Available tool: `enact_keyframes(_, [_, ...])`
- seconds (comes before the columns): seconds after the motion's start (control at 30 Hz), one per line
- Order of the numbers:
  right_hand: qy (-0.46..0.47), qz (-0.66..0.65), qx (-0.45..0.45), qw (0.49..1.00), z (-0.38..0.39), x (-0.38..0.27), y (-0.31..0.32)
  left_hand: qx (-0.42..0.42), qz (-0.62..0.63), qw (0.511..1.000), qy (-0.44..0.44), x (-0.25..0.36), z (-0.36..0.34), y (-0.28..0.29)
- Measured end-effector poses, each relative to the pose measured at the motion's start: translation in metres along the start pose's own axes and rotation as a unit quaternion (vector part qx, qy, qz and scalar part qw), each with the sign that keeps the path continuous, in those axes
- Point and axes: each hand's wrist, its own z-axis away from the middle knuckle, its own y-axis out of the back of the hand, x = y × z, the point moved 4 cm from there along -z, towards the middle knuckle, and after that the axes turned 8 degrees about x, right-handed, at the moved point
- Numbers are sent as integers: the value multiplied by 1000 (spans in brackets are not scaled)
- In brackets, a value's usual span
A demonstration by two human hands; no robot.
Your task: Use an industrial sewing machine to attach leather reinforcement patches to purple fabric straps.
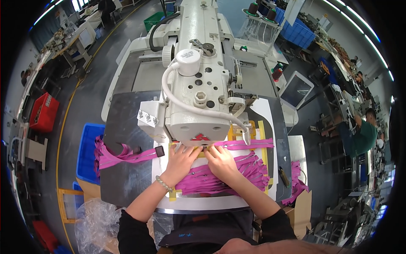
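Factory floor, grey, with blue bins (88, 149) and other workstations around. White tabltop panel (203, 202) carries an industrial sewing machine (198, 80). Both hands lie flat on a magenta zipper strip (243, 144) just under the machine head. Left hand (181, 159) and right hand (220, 161) sit side by side, fingers together and pressed down, not clamped. Strip's long axis runs left to right, passing just ahead of the fingertips. Loose magenta zipper pile (237, 175) lies under and right of right hand.
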Motion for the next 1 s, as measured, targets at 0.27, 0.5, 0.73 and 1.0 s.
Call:
enact_keyframes(0.27, [-4,-7,-7,1000,0,1,1,-5,-12,1000,-2,1,0,0])
enact_keyframes(0.5, [-14,-33,-24,999,0,0,3,-1,-8,1000,0,-2,1,0])
enact_keyframes(0.73, [4,-79,-46,996,-2,6,5,-45,9,999,-15,-21,-2,8])
enact_keyframes(1.0, [11,-113,-10,993,-7,24,-2,-360,117,915,141,-81,-26,-25])
